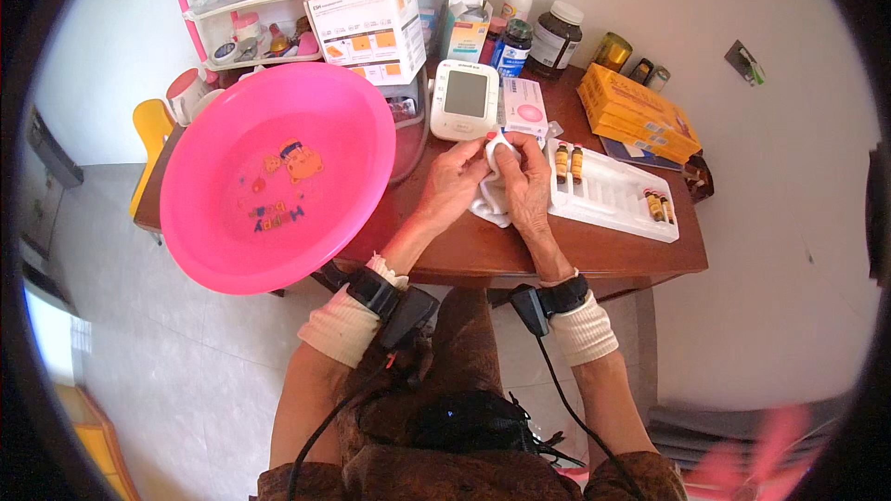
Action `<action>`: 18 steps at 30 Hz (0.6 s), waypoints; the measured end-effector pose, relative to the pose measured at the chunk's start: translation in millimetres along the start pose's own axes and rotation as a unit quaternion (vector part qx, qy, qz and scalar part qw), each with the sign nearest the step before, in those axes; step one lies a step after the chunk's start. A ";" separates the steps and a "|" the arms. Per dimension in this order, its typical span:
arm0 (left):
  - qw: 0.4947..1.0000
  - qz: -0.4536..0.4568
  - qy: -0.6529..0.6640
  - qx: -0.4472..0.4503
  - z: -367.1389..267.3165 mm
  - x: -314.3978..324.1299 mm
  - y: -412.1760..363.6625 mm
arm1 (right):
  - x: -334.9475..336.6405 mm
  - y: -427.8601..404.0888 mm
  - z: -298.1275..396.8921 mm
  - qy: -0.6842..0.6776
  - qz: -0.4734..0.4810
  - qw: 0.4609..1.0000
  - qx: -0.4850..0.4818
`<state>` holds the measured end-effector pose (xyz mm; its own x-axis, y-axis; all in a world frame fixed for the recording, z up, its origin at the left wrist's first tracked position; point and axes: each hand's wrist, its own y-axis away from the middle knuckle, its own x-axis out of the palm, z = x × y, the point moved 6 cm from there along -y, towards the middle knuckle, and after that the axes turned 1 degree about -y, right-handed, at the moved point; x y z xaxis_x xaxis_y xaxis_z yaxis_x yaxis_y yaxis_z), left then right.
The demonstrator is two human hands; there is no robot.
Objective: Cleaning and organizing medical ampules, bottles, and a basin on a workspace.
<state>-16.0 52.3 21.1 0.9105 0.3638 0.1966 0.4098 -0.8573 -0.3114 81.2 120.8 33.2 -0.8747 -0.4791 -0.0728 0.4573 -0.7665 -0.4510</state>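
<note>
A small red-capped vial [491, 136] shows its cap between my two hands, its body hidden by fingers and cloth. My left hand [456, 177] pinches it from the left. With my right hand [523, 170] I grip a white cloth [492, 205] around it, and the cloth's lower end rests on the table. Just right of my right hand lies a white ribbed plastic tray [602, 198]. Two amber vials [569, 163] with red caps lie in its left end, and several more [656, 205] lie in its right end.
A large pink basin [230, 146] covers the table's left side. Behind my hands stand a blood pressure monitor [465, 101], a pink-and-white box [523, 108] and several bottles [555, 38]. Yellow boxes [637, 115] lie beyond the tray. The wooden table's front edge [605, 268] is near me.
</note>
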 end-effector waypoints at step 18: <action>0.987 0.001 -0.114 0.114 1.7 -0.2 -0.1 | 1.1 -3.1 -12.4 -0.247 -0.009 0.957 0.150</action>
<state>-16.1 52.9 19.5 0.8896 0.4567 -0.0096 0.3863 -0.7634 -0.5176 76.8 128.0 23.5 -0.7345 -0.5513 0.3956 0.5329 -0.8296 -0.1667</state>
